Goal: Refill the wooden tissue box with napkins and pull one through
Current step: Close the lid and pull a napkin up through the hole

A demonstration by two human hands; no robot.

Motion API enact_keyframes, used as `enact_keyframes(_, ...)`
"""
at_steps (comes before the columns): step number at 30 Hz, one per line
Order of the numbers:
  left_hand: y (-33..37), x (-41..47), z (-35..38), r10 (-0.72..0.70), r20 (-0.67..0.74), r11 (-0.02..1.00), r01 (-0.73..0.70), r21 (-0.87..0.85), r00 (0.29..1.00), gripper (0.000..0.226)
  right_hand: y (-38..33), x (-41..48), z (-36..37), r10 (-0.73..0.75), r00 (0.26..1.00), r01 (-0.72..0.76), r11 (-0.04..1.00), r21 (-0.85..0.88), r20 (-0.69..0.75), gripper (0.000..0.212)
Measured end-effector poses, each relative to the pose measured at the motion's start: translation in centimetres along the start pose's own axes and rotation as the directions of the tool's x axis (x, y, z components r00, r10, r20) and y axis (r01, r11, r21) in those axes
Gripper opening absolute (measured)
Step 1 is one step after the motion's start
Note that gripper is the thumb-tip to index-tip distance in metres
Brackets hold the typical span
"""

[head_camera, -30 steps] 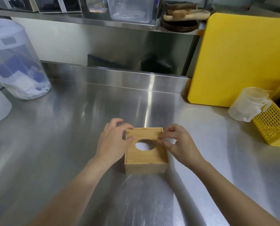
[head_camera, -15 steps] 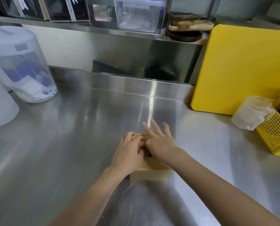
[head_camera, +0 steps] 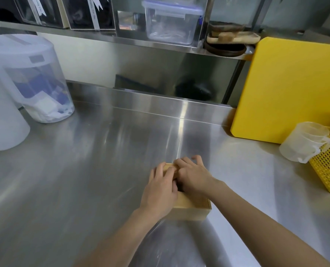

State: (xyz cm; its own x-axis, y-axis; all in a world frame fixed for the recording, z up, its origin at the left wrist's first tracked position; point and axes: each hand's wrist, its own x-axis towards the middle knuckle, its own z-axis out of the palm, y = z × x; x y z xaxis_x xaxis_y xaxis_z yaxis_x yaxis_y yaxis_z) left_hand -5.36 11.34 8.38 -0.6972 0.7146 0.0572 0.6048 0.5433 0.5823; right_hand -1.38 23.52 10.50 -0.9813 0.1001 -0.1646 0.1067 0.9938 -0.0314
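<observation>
The wooden tissue box [head_camera: 191, 210] sits on the steel counter near the front, mostly covered by both hands. My left hand [head_camera: 160, 191] lies over its left side with the fingers curled onto the top. Over the top's middle and far edge rests my right hand [head_camera: 193, 176], fingers bent down at the box's far rim. The round hole in the lid is hidden under the hands. No napkin shows at the box.
A clear lidded bin [head_camera: 31, 79] holding white and blue packets stands at the far left beside a white cylinder [head_camera: 0, 120]. A yellow cutting board [head_camera: 291, 87] leans at the right, with a plastic measuring jug [head_camera: 306, 143] and a yellow perforated basket [head_camera: 329, 170] in front.
Both hands moved from the box's sides onto its top, covering the hole. The right fingers, spread half a second ago, are now curled at the far edge.
</observation>
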Motion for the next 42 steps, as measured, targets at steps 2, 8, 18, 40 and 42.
enact_keyframes(2, 0.1, -0.2, 0.4, 0.004, -0.041, 1.0, -0.003, 0.014, 0.999, 0.034, 0.1, 0.0, 0.0, 0.001, 1.0, -0.001, 1.0, 0.025, -0.01, 0.021)
enact_keyframes(8, -0.1, -0.2, 0.8, 0.04, -0.051, 0.999, -0.038, 0.032, 0.998, 0.04, -0.6, -0.1, -0.5, 0.032, 0.998, -0.015, 0.959, -0.284, 0.055, 0.03)
enact_keyframes(18, -0.1, -0.1, 1.3, 0.037, -0.123, 0.999, -0.035, 0.021, 0.992, 0.034, 0.6, 0.4, 0.5, -0.04, 0.999, 0.039, 0.998, -0.047, -0.014, 0.021)
enact_keyframes(40, -0.7, 0.4, -0.2, 0.205, 0.056, 0.975, -0.199, -0.097, 0.977, 0.04, 2.8, -3.6, -0.9, 0.102, 0.994, -0.065, 0.775, 0.628, -0.023, 0.005)
enact_keyframes(42, -0.2, 0.8, -0.5, 0.168, 0.103, 0.985, -0.161, -0.066, 0.98, 0.038, 2.7, -3.6, -0.9, 0.141, 0.99, -0.099, 0.697, 0.71, 0.0, 0.013)
